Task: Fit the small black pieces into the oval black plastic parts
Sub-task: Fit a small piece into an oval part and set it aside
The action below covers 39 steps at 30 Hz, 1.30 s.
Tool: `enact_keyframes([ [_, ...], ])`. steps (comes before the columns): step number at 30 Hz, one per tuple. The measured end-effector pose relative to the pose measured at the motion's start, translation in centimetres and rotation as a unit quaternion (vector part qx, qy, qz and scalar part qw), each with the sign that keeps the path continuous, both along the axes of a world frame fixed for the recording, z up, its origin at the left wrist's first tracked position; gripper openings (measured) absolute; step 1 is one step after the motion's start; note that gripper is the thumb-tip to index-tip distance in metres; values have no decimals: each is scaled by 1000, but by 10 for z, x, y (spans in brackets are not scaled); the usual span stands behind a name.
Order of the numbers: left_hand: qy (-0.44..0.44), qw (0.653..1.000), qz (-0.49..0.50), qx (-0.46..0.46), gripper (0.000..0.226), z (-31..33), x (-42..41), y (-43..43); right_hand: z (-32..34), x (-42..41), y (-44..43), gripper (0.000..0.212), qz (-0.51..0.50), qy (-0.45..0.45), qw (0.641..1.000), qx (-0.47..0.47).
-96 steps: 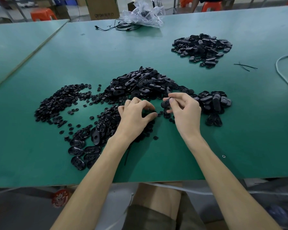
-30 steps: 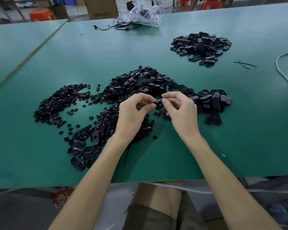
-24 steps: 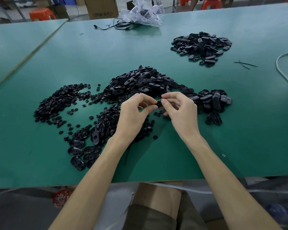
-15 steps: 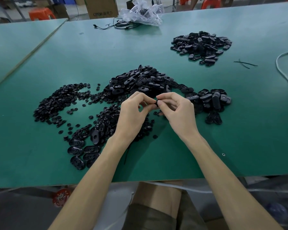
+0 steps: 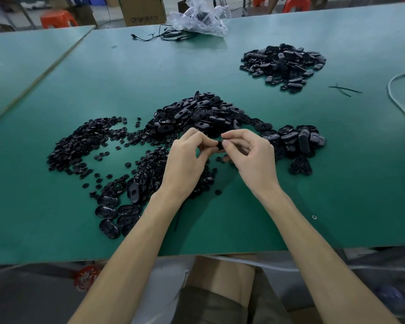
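Fingertips point(image 5: 228, 141) of left hand point(image 5: 185, 162) and right hand point(image 5: 253, 160) meet, pinching one mostly hidden black plastic part point(image 5: 219, 145) above the middle of the green table point(image 5: 243, 218). Probably light, stiff, slick; hold it by the rim, firm pinch.

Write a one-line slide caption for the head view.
Above small pieces and oval parts on a green table, the left hand and right hand pinch a black part.
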<state>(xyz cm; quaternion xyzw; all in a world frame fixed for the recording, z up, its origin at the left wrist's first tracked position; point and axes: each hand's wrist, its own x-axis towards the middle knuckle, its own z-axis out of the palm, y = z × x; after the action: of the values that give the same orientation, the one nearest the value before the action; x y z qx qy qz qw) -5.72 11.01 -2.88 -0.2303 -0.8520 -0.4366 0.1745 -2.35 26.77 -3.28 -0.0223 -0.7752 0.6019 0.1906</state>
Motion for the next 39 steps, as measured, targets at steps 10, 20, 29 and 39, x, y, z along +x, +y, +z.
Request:
enact_keyframes([
  [10, 21, 999, 21, -21, 8, -1, 2, -4, 1, 2, 0, 12, 33, 0, 999, -23],
  [20, 16, 999, 40, -30, 19, 1, 4, -1, 3, 1, 2, 18, 74, 13, 996, -49],
  [29, -2, 999, 38, 16, 17, 6, 5, 1, 2, 0, 2, 15, 59, 6, 998, -22],
  [39, -115, 979, -22, 168, 25, 14, 6, 0, 2, 3, 2, 10, 58, -12, 998, 1],
])
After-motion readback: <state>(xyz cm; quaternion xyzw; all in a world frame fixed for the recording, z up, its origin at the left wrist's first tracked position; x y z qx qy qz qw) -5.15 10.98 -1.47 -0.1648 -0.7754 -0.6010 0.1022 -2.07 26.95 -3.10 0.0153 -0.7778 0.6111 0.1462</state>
